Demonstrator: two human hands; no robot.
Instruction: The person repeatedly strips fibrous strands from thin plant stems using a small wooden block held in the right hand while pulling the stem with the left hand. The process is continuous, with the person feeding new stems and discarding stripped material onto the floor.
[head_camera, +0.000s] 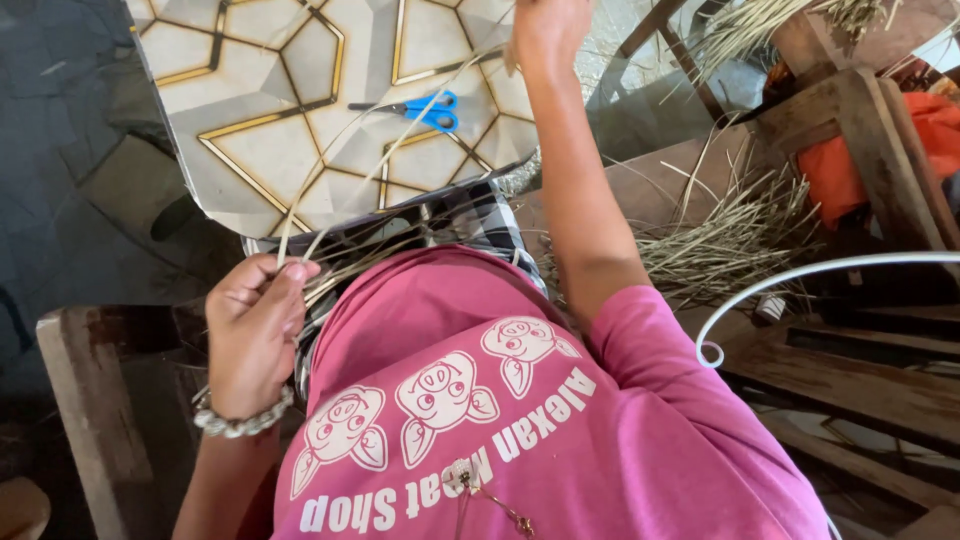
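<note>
Left hand (255, 325) clenched low (right hand (548, 30) raised).

No packages, labels, signs or screens show in this view. The nearest thing to one is the print on the front of the pink shirt (520, 430): a row of three white cartoon animal heads, with white block lettering beneath them, seen upside down from above.

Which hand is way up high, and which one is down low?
The right hand is raised high, pulling the pale fibre strands. The left hand, wearing a beaded bracelet, stays low.
</note>
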